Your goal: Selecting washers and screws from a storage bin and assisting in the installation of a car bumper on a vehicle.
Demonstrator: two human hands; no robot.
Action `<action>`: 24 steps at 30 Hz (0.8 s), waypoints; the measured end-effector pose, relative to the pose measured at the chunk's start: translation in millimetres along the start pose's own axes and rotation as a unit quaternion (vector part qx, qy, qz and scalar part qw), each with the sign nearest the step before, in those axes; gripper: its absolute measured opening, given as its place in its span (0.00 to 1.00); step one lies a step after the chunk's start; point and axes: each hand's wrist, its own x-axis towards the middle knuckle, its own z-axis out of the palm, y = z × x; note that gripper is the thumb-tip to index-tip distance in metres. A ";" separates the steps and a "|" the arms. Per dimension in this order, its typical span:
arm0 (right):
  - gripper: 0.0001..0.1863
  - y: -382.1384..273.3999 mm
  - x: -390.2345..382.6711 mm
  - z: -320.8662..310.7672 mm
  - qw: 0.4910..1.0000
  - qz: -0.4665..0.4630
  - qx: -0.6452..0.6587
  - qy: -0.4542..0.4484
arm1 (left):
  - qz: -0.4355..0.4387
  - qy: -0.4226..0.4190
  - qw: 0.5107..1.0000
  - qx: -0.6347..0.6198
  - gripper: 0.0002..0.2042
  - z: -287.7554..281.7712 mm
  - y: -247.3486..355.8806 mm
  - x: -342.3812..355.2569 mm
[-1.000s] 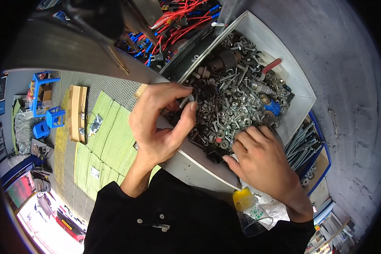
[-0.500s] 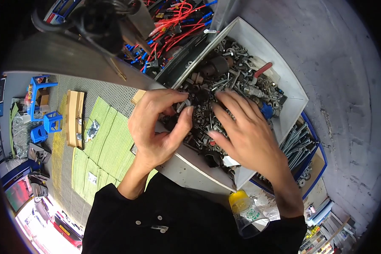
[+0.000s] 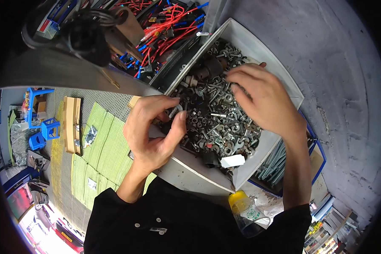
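A light grey box (image 3: pixel 257 39) holds a heap of loose bolts, nuts and washers (image 3: pixel 229 132). At its left side my left hand (image 3: pixel 146 137) is closed, pinching a small shiny metal fastener (image 3: pixel 175 111) between thumb and fingertips; its exact kind is partly hidden. My right hand (image 3: pixel 269 99) is over the far right part of the heap, fingers bent and thumb apart from them. Nothing shows between them. A brown cylindrical metal part (image 3: pixel 213 67) lies toward the back of the box, and a white piece (image 3: pixel 233 161) rests in the near corner.
Behind the box, a bin contains red wires (image 3: pixel 167 29) with blue ends. Long bolts (image 3: pixel 271 165) fill a blue-edged tray on the right. A clear cup with a yellow part (image 3: pixel 238 199) lies near my body. Green matting (image 3: pixel 101 148) covers some floor at left.
My right hand has moved from the middle of the heap toward the far right, uncovering hardware and the white piece. My left hand keeps its pinch, shifted slightly left.
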 end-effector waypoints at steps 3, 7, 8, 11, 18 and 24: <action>0.17 -0.7 -9.9 6.0 0.999 -0.009 -0.038 -0.035 | -0.002 -0.003 1.000 0.000 0.14 0.7 -0.4 0.0; 0.26 0.4 -34.5 1.1 0.991 0.029 0.041 -0.123 | -0.005 -0.002 1.000 0.004 0.14 -2.7 -1.1 -2.1; 0.24 -5.6 -40.6 -2.8 0.991 0.029 -0.025 -0.125 | -0.006 -0.001 1.000 0.005 0.14 -2.0 0.3 -1.8; 0.24 -19.2 -48.0 3.4 0.987 0.048 -0.100 -0.120 | -0.018 -0.029 0.999 0.009 0.13 0.1 3.6 -1.1; 0.20 -19.6 -45.4 -8.3 0.977 0.066 -0.103 -0.172 | -0.016 -0.016 1.000 0.014 0.13 0.0 1.8 0.0; 0.19 -11.6 -37.0 16.4 0.990 0.048 -0.083 -0.101 | -0.016 -0.012 1.000 0.012 0.13 1.1 1.2 0.7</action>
